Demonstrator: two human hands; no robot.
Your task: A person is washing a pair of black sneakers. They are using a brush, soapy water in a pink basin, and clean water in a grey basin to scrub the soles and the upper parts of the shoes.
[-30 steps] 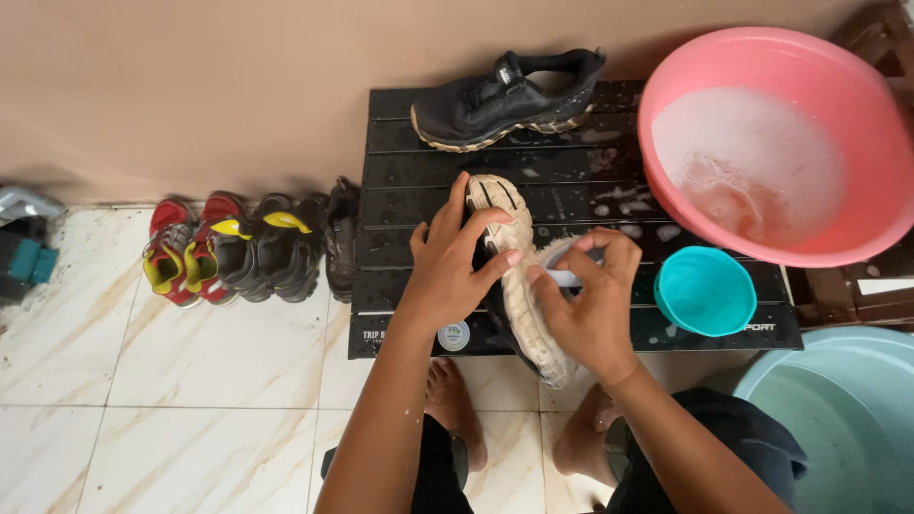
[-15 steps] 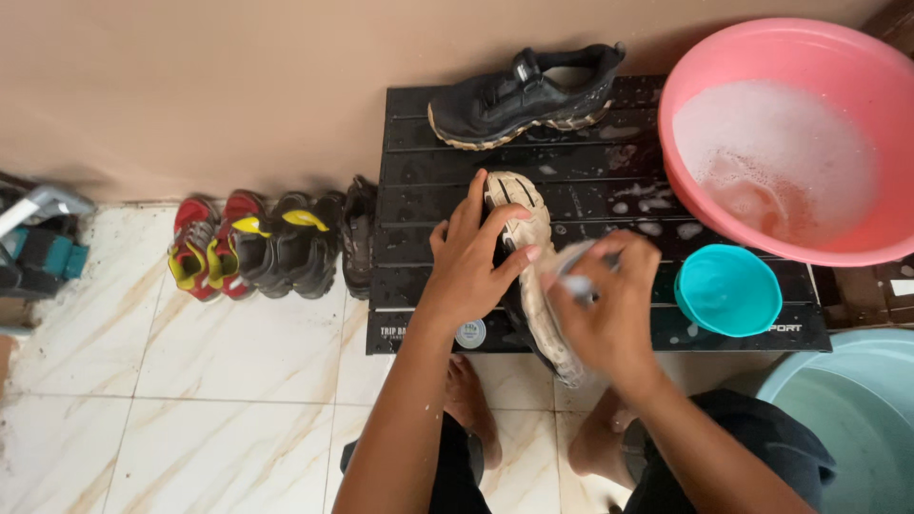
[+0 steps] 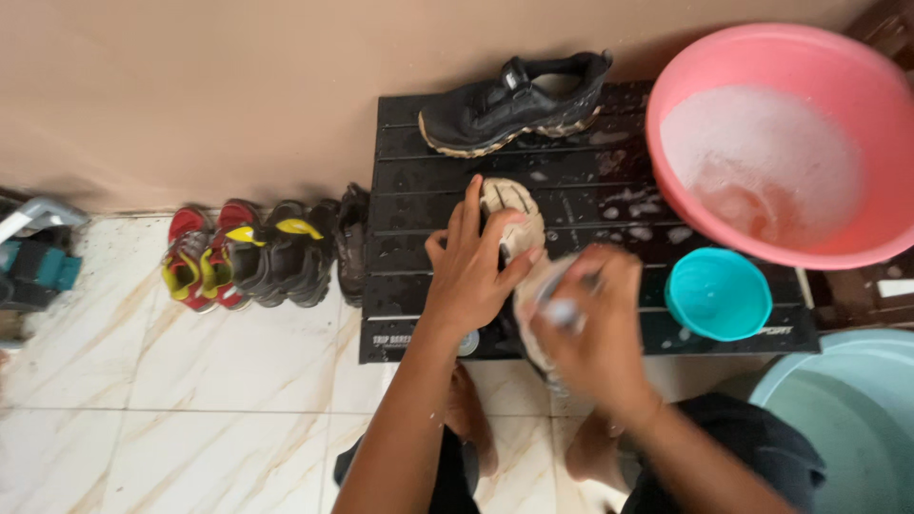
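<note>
**Shoe scrub over the black slatted surface**

Head cam only, looking straight down. The left hand (image 3: 473, 266) has its grip wrapped over the toe end of a light-coloured shoe (image 3: 514, 214), which lies sole-up on the wet black surface (image 3: 409, 181), fingers spread across the sole and thumb down the side. The right hand (image 3: 595, 319) is just beside it, on the heel half of the same shoe, grip closed around a small brush (image 3: 564, 309). That hand is motion-blurred, so I can't tell the bristles or exactly where they touch.

Beyond the grip, up against the wall, a black sneaker (image 3: 509, 100) sits on the same surface. Out to the right-hand side of the grip there's a small teal bowl (image 3: 719, 295), and past that a big pink basin (image 3: 666, 124) full of suds. A pale teal tub (image 3: 838, 419) pokes in at the bottom corner.

Out to the left-hand side, on the tiled floor (image 3: 143, 400), a row of red, yellow and black shoes (image 3: 252, 252) is lined up by the wall. Bare feet (image 3: 471, 414) show under the arms.
</note>
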